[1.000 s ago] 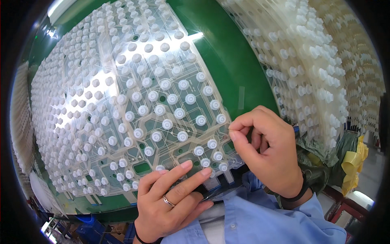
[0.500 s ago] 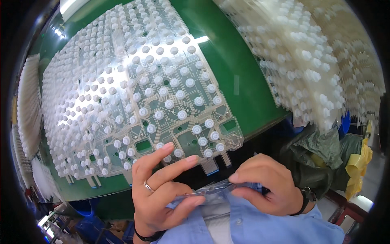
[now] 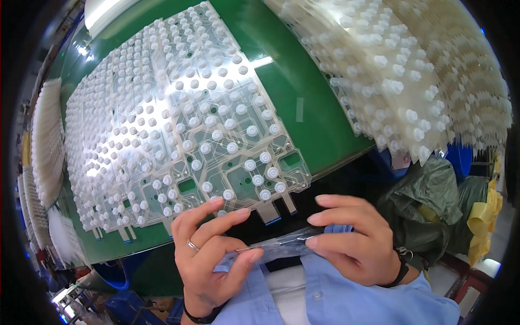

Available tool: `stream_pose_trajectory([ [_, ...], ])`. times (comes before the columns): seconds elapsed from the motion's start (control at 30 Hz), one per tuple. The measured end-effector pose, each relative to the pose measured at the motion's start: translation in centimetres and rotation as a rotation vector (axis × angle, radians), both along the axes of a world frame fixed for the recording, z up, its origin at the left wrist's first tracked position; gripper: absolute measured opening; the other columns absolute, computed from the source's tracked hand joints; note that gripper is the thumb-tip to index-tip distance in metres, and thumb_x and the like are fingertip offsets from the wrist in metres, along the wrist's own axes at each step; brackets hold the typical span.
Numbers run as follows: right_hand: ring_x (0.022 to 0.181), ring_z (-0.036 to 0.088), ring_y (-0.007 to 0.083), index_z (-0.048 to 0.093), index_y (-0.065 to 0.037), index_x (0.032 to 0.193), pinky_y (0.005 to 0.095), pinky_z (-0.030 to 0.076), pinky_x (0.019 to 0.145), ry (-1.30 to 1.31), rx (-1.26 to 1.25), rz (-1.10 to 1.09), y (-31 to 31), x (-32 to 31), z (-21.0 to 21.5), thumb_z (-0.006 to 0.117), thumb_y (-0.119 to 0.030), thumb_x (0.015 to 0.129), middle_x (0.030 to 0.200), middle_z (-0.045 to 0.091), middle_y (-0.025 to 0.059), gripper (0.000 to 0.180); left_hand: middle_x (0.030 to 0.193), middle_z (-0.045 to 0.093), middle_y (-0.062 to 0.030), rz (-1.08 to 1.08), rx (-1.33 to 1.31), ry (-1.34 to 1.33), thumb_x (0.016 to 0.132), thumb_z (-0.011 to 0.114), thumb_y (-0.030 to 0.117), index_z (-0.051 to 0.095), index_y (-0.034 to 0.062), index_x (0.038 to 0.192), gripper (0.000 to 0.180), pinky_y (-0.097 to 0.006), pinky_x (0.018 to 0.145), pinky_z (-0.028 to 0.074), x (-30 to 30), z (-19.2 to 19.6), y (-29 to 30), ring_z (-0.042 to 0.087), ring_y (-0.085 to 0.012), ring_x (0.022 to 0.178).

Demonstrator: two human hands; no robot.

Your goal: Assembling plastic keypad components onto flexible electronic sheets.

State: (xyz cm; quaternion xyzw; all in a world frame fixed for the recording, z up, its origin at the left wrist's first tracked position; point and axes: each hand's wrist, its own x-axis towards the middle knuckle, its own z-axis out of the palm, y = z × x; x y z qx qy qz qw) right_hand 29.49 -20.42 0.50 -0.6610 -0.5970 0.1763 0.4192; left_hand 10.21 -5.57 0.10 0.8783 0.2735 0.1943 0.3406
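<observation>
Both hands, left hand [image 3: 208, 260] and right hand [image 3: 352, 238], pinch a clear strip [image 3: 281, 246] off the green table's [image 3: 303, 108] near edge (dotted sheets [image 3: 179, 124] crowd it).

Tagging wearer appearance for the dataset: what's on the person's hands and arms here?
Bare hands, no gloves. Left hand wears a thin ring and a dark wristband. Right hand has a black wristband. Light blue sleeves.
</observation>
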Motion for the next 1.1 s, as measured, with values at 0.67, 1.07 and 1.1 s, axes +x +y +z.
stream_pose_trajectory([
  [0.67,0.058,0.051,0.0062,0.068,0.0,0.092,0.0222,0.038,0.052,0.42,-0.271,-0.228,5.7,3.4,-1.1,0.066,0.0,0.087,0.079,0.06,0.0043,0.005,0.117,0.071,-0.002,-0.339,0.124,0.071,0.073,0.08,0.028,0.062,0.0158,0.069,0.022,-0.044,0.107,0.033,2.8,-2.2,1.4,0.057,-0.0283,0.124],
  [1.07,0.062,0.048,0.0024,0.072,0.0,0.091,0.0174,0.033,0.052,0.385,-0.314,-0.256,6.0,3.3,-1.4,0.067,0.0,0.085,0.082,0.061,0.0013,0.008,0.115,0.071,0.0,-0.353,0.169,0.065,0.073,0.079,0.032,0.062,0.0164,0.069,0.023,-0.043,0.107,0.032,2.9,-2.7,1.6,0.058,-0.0283,0.122],
  [1.1,0.062,0.048,0.0024,0.072,0.0,0.092,0.0172,0.033,0.052,0.376,-0.309,-0.255,6.0,3.3,-1.4,0.067,0.0,0.085,0.082,0.061,0.0013,0.008,0.115,0.071,0.0,-0.351,0.17,0.065,0.073,0.079,0.032,0.062,0.0164,0.069,0.023,-0.043,0.107,0.032,2.9,-2.6,1.5,0.058,-0.0283,0.122],
])
